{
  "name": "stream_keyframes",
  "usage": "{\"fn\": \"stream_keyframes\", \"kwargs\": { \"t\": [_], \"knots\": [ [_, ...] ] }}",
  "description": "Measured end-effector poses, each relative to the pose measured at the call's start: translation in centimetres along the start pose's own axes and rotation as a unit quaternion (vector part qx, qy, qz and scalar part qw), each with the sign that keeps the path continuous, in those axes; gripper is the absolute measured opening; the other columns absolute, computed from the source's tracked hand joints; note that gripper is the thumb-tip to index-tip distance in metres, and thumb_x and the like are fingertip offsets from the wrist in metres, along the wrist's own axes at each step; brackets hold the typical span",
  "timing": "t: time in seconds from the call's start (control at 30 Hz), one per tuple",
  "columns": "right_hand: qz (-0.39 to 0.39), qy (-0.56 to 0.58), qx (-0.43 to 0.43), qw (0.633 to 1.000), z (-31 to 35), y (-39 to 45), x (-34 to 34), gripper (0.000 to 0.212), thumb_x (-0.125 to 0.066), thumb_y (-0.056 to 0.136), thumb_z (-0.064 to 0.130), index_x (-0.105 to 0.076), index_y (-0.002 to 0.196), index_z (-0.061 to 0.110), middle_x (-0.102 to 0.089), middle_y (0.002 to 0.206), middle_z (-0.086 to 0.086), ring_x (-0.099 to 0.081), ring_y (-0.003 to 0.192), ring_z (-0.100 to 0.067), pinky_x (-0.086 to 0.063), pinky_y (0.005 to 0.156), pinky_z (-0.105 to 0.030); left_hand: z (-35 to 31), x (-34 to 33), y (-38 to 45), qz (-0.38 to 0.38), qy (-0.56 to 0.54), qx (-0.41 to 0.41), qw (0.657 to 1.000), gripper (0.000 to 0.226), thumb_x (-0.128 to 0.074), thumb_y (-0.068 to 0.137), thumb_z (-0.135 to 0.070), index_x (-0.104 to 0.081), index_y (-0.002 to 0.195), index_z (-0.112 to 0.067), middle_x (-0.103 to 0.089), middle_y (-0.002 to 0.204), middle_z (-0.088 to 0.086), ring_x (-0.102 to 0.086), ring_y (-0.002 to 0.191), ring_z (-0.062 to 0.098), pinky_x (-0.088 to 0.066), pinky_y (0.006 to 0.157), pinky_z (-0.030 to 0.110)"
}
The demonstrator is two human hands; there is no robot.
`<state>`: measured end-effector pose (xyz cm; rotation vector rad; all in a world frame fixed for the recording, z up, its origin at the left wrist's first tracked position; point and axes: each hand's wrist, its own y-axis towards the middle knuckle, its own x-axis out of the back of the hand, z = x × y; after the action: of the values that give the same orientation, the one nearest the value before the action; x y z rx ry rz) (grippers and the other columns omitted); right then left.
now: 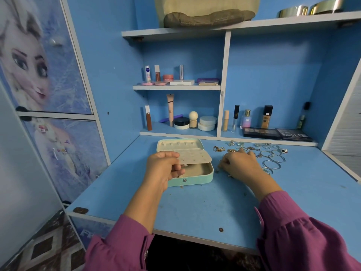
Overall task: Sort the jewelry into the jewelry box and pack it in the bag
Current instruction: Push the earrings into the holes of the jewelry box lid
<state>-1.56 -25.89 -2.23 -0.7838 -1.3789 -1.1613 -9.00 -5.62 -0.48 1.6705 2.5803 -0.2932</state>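
Sleeves of purple cloth frame the near edge of the blue surface. Of the hands, the left hand pinches the beige inner flap of the open mint jewelry box, lifting it over the tray. The right hand has fingers curled down among small pieces just right of the box; whether it grips one cannot be told. Past it lie gold chains and silver bangles. Farther back, cosmetics fill the shelves, and a canvas bag sits on top.
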Motion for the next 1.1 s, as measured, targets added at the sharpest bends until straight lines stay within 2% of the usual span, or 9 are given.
{"fn": "stream_keyframes", "kwargs": {
  "t": [0.07, 0.17, 0.23, 0.3, 0.4, 0.53, 0.67, 0.8, 1.1],
  "knots": [
    [-0.027, 0.047, -0.014, 0.998, 0.1, 0.1, -0.2, 0.023, -0.046, 0.096, 0.025, -0.067, 0.094, 0.017, -0.067, 0.093, -0.001, -0.053, 0.097, -0.023, -0.029, 0.083, -0.036, 0.0, 0.0, 0.0, -0.002, 0.002, 0.000, 1.000, 0.017, -0.054, 0.084, 0.014, -0.062, 0.084, -0.001, -0.057, 0.077, 0.021, -0.049, 0.040, 0.008, -0.052, 0.043, 0.023],
    [-0.065, 0.205, -0.038, 0.976, 0.6, 0.2, 0.0, 0.016, -0.052, 0.091, 0.017, -0.065, 0.086, 0.008, -0.058, 0.067, 0.003, -0.054, 0.072, -0.021, -0.038, 0.069, -0.031, 0.0, 0.0, 0.0, -0.003, 0.003, 0.002, 1.000, 0.016, -0.055, 0.085, 0.013, -0.063, 0.086, 0.000, -0.059, 0.079, 0.022, -0.049, 0.043, 0.009, -0.052, 0.043, 0.024],
    [-0.090, 0.317, -0.045, 0.943, 1.3, 0.2, 0.8, 0.009, -0.058, 0.091, 0.016, -0.066, 0.087, 0.014, -0.060, 0.072, 0.004, -0.056, 0.068, -0.014, -0.043, 0.060, -0.020, 0.0, 0.0, 0.0, -0.003, 0.004, 0.004, 1.000, 0.016, -0.055, 0.085, 0.013, -0.063, 0.088, 0.000, -0.058, 0.075, 0.019, -0.049, 0.043, 0.009, -0.052, 0.044, 0.024],
    [-0.103, 0.382, -0.037, 0.918, 2.5, 0.1, 1.6, 0.007, -0.062, 0.090, 0.015, -0.068, 0.092, 0.016, -0.062, 0.077, 0.006, -0.053, 0.065, 0.000, -0.037, 0.054, -0.008, -0.1, 0.0, -0.1, -0.004, 0.006, 0.003, 1.000, 0.016, -0.055, 0.085, 0.013, -0.063, 0.090, 0.001, -0.057, 0.070, 0.015, -0.049, 0.042, 0.008, -0.052, 0.043, 0.024],
    [-0.074, 0.447, -0.022, 0.891, 4.6, 0.2, 1.9, 0.009, -0.066, 0.087, 0.013, -0.070, 0.095, 0.017, -0.066, 0.085, 0.004, -0.057, 0.073, 0.000, -0.039, 0.057, -0.004, -0.2, 0.0, -0.2, -0.008, 0.009, 0.001, 1.000, 0.016, -0.055, 0.085, 0.012, -0.064, 0.090, 0.000, -0.056, 0.069, 0.015, -0.050, 0.044, 0.009, -0.052, 0.043, 0.023],
    [-0.038, 0.428, 0.011, 0.903, 6.9, 0.2, 1.6, 0.011, -0.065, 0.088, 0.018, -0.069, 0.098, 0.022, -0.068, 0.092, 0.005, -0.058, 0.081, 0.000, -0.040, 0.059, -0.007, -0.3, -0.2, -0.3, -0.013, 0.010, 0.002, 1.000, 0.016, -0.055, 0.085, 0.013, -0.064, 0.089, 0.001, -0.053, 0.064, 0.011, -0.049, 0.047, 0.012, -0.053, 0.043, 0.024],
    [-0.027, 0.386, 0.058, 0.920, 7.9, 0.2, 1.7, 0.010, -0.063, 0.089, 0.018, -0.067, 0.098, 0.023, -0.067, 0.095, 0.004, -0.060, 0.090, -0.008, -0.042, 0.067, -0.010, -0.3, -0.2, -0.3, -0.012, 0.010, 0.004, 1.000, 0.016, -0.055, 0.085, 0.013, -0.064, 0.092, 0.001, -0.052, 0.063, 0.010, -0.048, 0.047, 0.012, -0.054, 0.044, 0.025],
    [-0.016, 0.355, 0.087, 0.931, 8.1, 0.1, 1.9, 0.011, -0.063, 0.089, 0.018, -0.067, 0.098, 0.022, -0.068, 0.094, 0.003, -0.057, 0.083, -0.003, -0.038, 0.063, -0.004, -0.4, -0.2, -0.3, -0.015, 0.012, 0.006, 1.000, 0.019, -0.054, 0.084, 0.013, -0.064, 0.093, 0.000, -0.052, 0.063, 0.010, -0.049, 0.043, 0.010, -0.055, 0.044, 0.025],
    [-0.010, 0.299, 0.140, 0.944, 8.3, 0.5, 2.6, 0.013, -0.064, 0.087, 0.012, -0.070, 0.098, 0.016, -0.063, 0.085, 0.005, -0.057, 0.082, -0.008, -0.038, 0.064, -0.004, -0.5, -0.4, -0.5, -0.014, 0.003, 0.004, 1.000, 0.019, -0.054, 0.084, 0.014, -0.062, 0.090, -0.002, -0.052, 0.062, 0.010, -0.047, 0.036, 0.005, -0.055, 0.044, 0.025]
  ]
}}
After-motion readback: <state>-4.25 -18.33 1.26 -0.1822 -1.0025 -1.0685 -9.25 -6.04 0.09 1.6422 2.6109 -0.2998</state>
